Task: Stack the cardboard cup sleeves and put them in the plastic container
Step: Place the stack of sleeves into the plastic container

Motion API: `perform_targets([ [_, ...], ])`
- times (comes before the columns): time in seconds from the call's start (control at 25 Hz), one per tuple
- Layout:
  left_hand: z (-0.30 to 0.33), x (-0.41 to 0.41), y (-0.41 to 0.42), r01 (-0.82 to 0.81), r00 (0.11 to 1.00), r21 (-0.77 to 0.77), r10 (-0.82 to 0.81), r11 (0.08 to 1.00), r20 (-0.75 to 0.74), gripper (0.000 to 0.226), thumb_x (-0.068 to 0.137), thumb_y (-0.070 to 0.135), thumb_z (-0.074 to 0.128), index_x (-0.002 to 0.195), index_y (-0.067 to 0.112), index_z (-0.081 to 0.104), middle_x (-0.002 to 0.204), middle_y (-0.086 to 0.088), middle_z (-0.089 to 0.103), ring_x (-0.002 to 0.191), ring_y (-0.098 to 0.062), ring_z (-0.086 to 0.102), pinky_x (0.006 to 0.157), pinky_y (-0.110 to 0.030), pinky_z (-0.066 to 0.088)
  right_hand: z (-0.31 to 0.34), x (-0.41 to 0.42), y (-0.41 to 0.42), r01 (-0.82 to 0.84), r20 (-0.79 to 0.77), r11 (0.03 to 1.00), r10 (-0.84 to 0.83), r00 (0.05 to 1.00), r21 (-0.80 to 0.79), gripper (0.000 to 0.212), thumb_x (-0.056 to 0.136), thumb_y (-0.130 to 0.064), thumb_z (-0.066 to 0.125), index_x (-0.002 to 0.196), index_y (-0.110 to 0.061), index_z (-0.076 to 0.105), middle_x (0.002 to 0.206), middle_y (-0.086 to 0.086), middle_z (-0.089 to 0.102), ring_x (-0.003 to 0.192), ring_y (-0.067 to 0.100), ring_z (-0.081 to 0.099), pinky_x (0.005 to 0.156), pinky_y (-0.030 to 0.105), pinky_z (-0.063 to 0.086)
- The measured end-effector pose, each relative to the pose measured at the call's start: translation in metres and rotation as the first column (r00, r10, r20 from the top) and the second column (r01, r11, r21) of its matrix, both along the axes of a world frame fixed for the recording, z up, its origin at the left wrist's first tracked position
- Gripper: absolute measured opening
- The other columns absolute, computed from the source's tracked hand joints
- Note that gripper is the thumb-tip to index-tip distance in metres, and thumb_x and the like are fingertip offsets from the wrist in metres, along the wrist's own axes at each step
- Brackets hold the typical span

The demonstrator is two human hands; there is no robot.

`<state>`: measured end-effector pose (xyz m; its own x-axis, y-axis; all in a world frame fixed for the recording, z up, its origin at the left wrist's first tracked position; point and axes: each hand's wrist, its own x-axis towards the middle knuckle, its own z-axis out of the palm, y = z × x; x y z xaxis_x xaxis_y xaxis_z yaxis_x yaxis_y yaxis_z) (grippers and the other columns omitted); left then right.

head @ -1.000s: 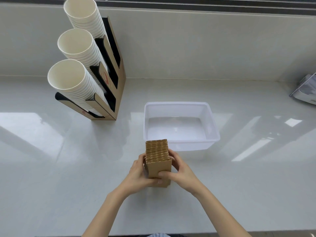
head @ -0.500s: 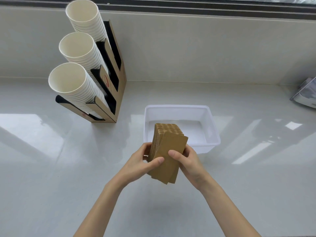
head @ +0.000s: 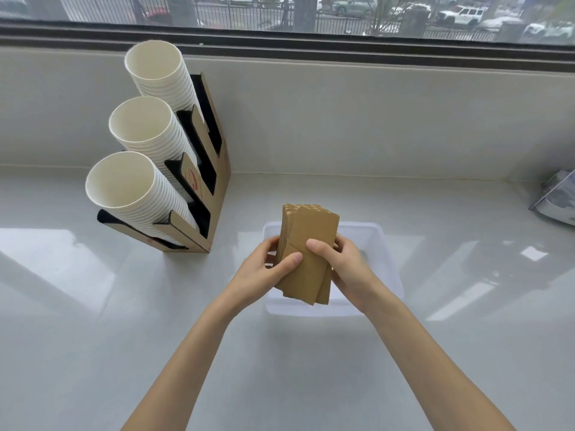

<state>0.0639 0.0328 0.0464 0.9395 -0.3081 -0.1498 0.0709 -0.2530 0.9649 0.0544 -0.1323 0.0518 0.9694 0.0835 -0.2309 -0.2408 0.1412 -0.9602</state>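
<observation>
Fingers (head: 297,259) of the left hand (head: 261,272) and right hand (head: 345,265) pinch the stack of cardboard sleeves (head: 306,253) from both sides, held above the plastic container (head: 390,262). Stacking looks done; lowering it in remains. The flat brown sleeves sit slightly fanned, edges uneven.

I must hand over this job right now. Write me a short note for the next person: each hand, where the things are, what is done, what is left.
Left hand: grips the left side of the stack of cardboard sleeves, thumb on the front.
Right hand: grips the right side, thumb on the front.
The stack is held in the air over the plastic container, which stands on the counter.
Done: sleeves gathered into one stack, a little uneven at the bottom.
Left: lower the stack into the container and let go.
</observation>
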Motion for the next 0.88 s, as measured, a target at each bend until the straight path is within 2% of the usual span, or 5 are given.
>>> perform_targets([
  [0.24,0.000,0.026,-0.002,-0.004,1.000,0.054,0.004,0.999,-0.003,0.039,0.083,0.047,0.051,0.120,0.034,0.046,0.111,0.014,0.056,0.100,0.003,0.054,0.072,-0.014,0.046,0.000,0.028,0.000,0.063,-0.167,0.990,-0.042,0.985,0.125,0.043,0.084,-0.021,0.060,0.121,-0.002,0.049,0.121,0.021,0.060,0.111,0.035,0.059,0.099,0.054,0.045],
  [0.36,-0.003,0.037,0.001,0.006,1.000,0.074,-0.004,0.997,-0.023,0.034,0.084,0.045,0.049,0.116,0.034,0.051,0.115,0.012,0.057,0.102,0.003,0.054,0.080,-0.017,0.044,-0.008,0.039,-0.003,0.087,-0.242,0.983,-0.045,0.969,0.164,0.041,0.085,-0.025,0.057,0.117,0.000,0.053,0.119,0.022,0.062,0.108,0.037,0.060,0.097,0.055,0.046],
  [0.48,-0.008,0.047,0.007,-0.025,0.999,0.095,0.028,0.995,-0.022,0.032,0.086,0.042,0.048,0.115,0.031,0.053,0.118,0.008,0.060,0.107,-0.006,0.056,0.093,-0.029,0.046,-0.017,0.048,-0.005,0.086,-0.315,0.974,-0.016,0.949,0.210,0.031,0.085,-0.029,0.055,0.104,-0.005,0.062,0.106,0.017,0.068,0.104,0.037,0.062,0.098,0.057,0.045],
  [0.68,-0.024,0.058,0.025,-0.195,0.980,0.152,0.199,0.969,-0.013,0.032,0.088,0.037,0.047,0.116,0.023,0.055,0.111,0.004,0.060,0.104,-0.013,0.056,0.090,-0.031,0.047,-0.035,0.056,-0.004,0.122,-0.399,0.981,-0.052,0.915,0.153,0.023,0.084,-0.029,0.058,0.095,-0.009,0.060,0.092,0.009,0.066,0.088,0.026,0.063,0.096,0.049,0.048],
  [0.88,-0.043,0.059,0.027,-0.202,0.972,0.236,0.224,0.950,-0.070,0.035,0.087,0.035,0.050,0.119,0.022,0.051,0.110,0.004,0.058,0.100,-0.014,0.056,0.092,-0.035,0.048,-0.043,0.061,-0.003,0.075,-0.376,0.988,-0.020,0.926,0.132,0.022,0.084,-0.030,0.058,0.094,-0.011,0.060,0.086,0.004,0.067,0.075,0.016,0.066,0.064,0.027,0.056],
])
